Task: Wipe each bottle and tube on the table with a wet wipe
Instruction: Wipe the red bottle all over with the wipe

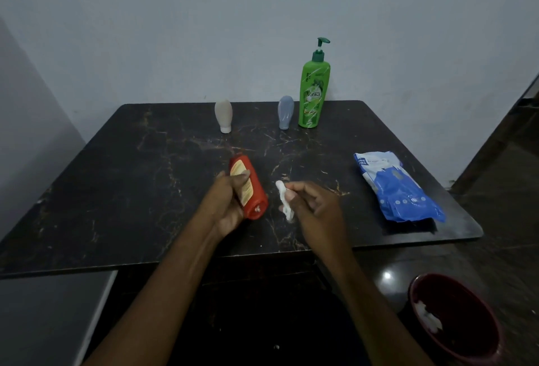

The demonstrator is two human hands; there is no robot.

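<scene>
Red bottle (249,187) in progress: your left hand (229,208) has fingers wrapped round it, right hand (316,205) fingers pinch the wet wipe (284,201) beside it. Beige tube (223,116), grey tube (285,112) & green pump bottle (313,94) prob. not wiped yet.

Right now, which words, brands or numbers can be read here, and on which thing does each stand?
"Vatika": label of the green bottle.
Green bottle, upright print near its top: too blurred to read.
Red bottle in the left hand: label print too small to read.
Blue pack: letters at its far corner too blurred to read.
Grey tube, beige tube, wipe in the right hand: no text seen.
</scene>
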